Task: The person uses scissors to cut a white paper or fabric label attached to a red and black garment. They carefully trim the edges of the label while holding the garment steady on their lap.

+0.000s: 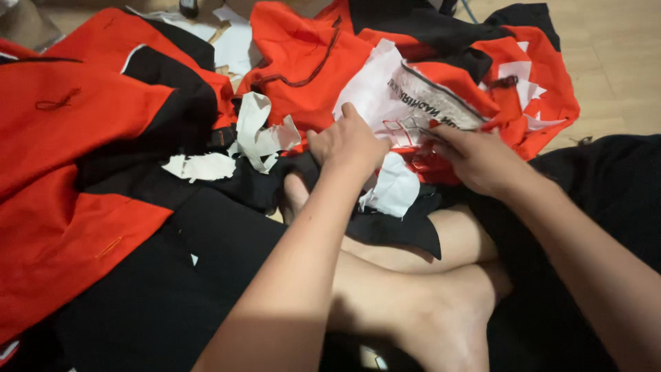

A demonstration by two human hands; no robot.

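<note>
Head camera looks down at a person sitting on a wooden floor (620, 62) with legs crossed and bare feet (441, 310) tucked in front. All around lie red and black clothes (82, 138), piled up and spread out wide. The left hand (350, 143) is curled over, knuckles up, and it presses down on a white piece of backing cloth (375, 93) that sits on a red garment (303, 62). Its fingers are bent and close together; I cannot tell if they pinch the cloth or just hold it flat. The right hand (477, 160) is just beside it, a little to the right. Its fingertips are pressed together on the edge of the same white piece, near some red stitched outlines (406, 127) and a strip with dark letters. Whether a small tool is in those fingers is too hard to see. The white piece lies in the middle of the pile, right above the person's feet, and part of it hangs down over a black cloth (392, 227). More torn white scraps (258, 134) lie to the left of the left hand, on top of black fabric. One flat scrap (200, 167) sits a bit farther left. A dark red cord (313, 69) curls across the red garment near the top. Another black cloth (606, 186) covers the right side.
</note>
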